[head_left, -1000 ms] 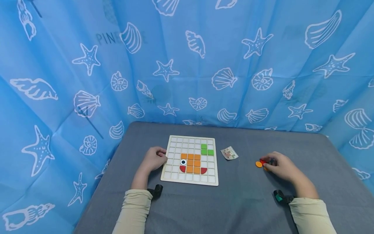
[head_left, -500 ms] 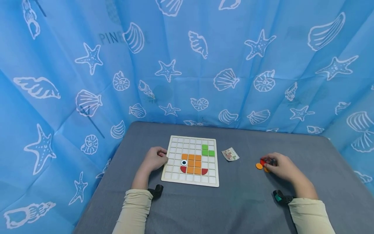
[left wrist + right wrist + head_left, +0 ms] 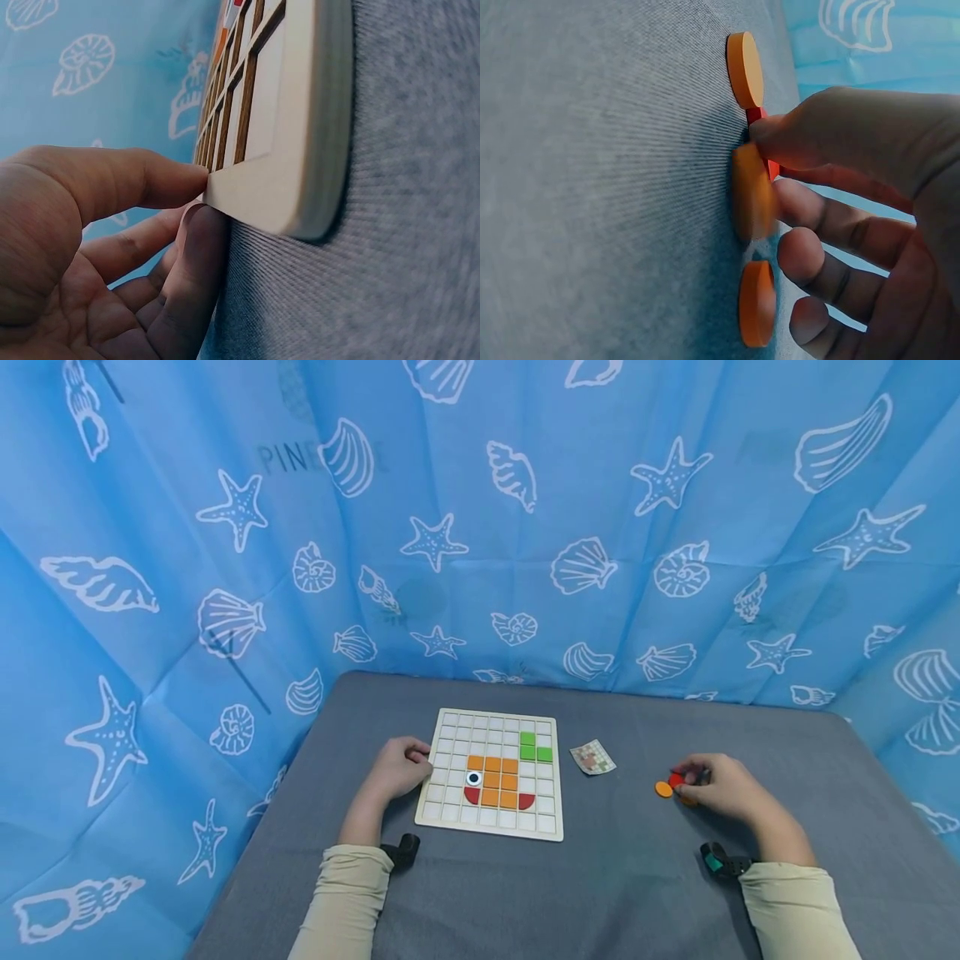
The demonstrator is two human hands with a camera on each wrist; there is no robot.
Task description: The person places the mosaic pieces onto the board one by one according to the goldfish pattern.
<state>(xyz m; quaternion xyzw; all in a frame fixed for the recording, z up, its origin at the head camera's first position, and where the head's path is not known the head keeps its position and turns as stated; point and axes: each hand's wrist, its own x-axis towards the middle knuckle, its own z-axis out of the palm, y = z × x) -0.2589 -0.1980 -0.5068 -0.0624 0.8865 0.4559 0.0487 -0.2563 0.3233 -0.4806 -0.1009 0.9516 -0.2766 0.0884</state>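
Note:
My left hand (image 3: 396,770) holds the left edge of a square wooden grid board (image 3: 423,814). In the left wrist view its thumb presses the rim (image 3: 255,202) from above, with a finger against the side. Set into the board are orange square tiles (image 3: 491,781), green square tiles (image 3: 528,745), red quarter-round tiles (image 3: 472,795) and a round eye tile (image 3: 474,778). Off to the right, my right hand (image 3: 718,787) pinches a red piece (image 3: 773,168), mostly covered by the thumb. Around it are orange discs (image 3: 744,71), one of them blurred (image 3: 751,195) under the fingers.
A small paper card (image 3: 592,757) with a printed grid picture lies between the board and my right hand. Grey cloth (image 3: 585,877) covers the table. A blue curtain (image 3: 465,568) with white shells hangs behind and along the left side.
The loose red piece and the leftmost orange disc have shifted slightly toward me under my right hand's fingers. My left hand has stayed on the board's edge.

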